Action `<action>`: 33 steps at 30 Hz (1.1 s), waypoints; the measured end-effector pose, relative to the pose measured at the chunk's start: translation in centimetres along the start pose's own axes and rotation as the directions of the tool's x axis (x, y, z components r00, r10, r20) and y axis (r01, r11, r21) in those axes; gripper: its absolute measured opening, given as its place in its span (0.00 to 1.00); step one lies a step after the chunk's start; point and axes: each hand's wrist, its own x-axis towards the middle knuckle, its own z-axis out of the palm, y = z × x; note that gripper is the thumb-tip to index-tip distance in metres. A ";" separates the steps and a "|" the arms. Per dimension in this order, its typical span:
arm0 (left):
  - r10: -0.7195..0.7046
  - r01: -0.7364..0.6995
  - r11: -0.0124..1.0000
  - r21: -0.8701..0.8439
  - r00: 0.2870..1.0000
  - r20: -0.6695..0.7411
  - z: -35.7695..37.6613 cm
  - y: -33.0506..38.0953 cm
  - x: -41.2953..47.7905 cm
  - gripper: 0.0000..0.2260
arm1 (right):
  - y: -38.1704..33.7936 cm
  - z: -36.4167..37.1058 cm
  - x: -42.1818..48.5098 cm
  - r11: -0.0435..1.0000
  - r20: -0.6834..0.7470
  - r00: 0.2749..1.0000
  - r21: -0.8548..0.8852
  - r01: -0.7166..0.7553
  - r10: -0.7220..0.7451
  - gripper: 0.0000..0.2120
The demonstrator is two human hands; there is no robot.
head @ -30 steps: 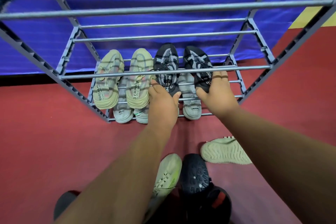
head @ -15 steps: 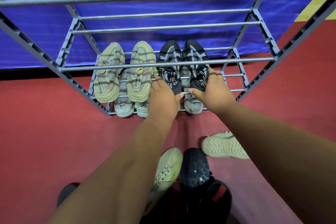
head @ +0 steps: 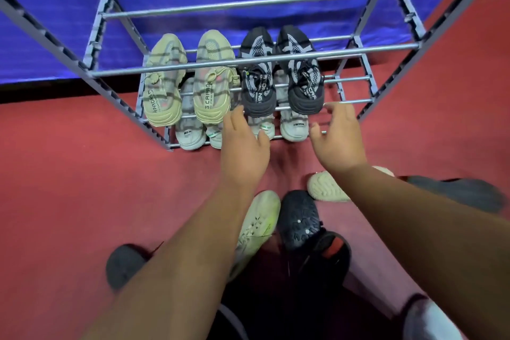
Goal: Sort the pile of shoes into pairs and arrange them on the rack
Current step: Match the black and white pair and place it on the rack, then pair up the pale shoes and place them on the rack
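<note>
A grey metal rack (head: 256, 59) stands on the red floor. On one shelf sit a beige pair of shoes (head: 211, 77) and, to their right, a black-and-grey pair (head: 302, 72). Pale grey shoes (head: 294, 125) sit on the shelf below. My left hand (head: 244, 146) and my right hand (head: 340, 136) hover just in front of the black pair, fingers relaxed, holding nothing. On the floor near me lie a white-and-lime shoe (head: 258, 225), a black shoe (head: 302, 222) sole up, and a cream shoe (head: 324, 186) sole up.
A blue sheet (head: 41, 36) hangs behind the rack. Dark shoes lie at the lower left (head: 124, 263) and far right (head: 458, 193). The rack's upper shelves hold nothing. Red floor spreads left and right of the rack.
Both hands have let go of the black pair on the shelf and drawn back toward me, fingers now spread. The view has tilted down slightly.
</note>
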 end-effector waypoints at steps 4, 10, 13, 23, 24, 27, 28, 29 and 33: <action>-0.141 0.116 0.986 0.120 0.962 0.233 1.8 -3.9 -6.6 0.22 | 2.1 1.8 -5.9 0.973 0.285 0.938 -0.174 -0.154 0.199 0.22; -0.490 0.104 0.806 0.583 0.670 0.558 2.4 -10.1 -14.9 0.43 | 4.1 2.4 -10.2 0.850 0.474 0.755 -0.486 -0.205 0.453 0.28; -0.552 0.046 0.748 0.662 0.596 0.583 2.0 -11.1 -16.2 0.45 | 5.2 2.3 -9.5 0.810 0.520 0.779 -0.586 0.028 0.350 0.31; -0.402 0.026 0.848 0.529 0.683 0.610 1.2 -11.6 -15.3 0.29 | 7.4 4.1 -6.3 0.631 0.615 0.735 -0.699 0.338 0.287 0.38; -0.377 0.014 0.854 0.519 0.704 0.601 1.2 -11.7 -15.2 0.30 | 7.6 4.2 -6.3 0.632 0.613 0.745 -0.693 0.347 0.263 0.37; -0.355 0.043 0.865 0.500 0.756 0.550 1.7 -11.4 -14.2 0.32 | 7.6 3.9 -6.2 0.653 0.558 0.819 -0.671 0.351 0.133 0.37; -0.365 0.080 0.869 0.489 0.771 0.522 1.9 -11.2 -13.7 0.33 | 7.1 3.7 -6.0 0.666 0.523 0.849 -0.659 0.350 0.071 0.37; -0.380 0.127 0.875 0.467 0.777 0.501 2.0 -11.1 -13.1 0.34 | 6.3 3.6 -5.8 0.679 0.485 0.874 -0.643 0.354 0.004 0.37; -0.411 0.232 0.901 0.368 0.730 0.546 2.2 -10.6 -10.2 0.29 | 0.5 3.6 -4.9 0.752 0.356 0.909 -0.533 0.388 -0.217 0.35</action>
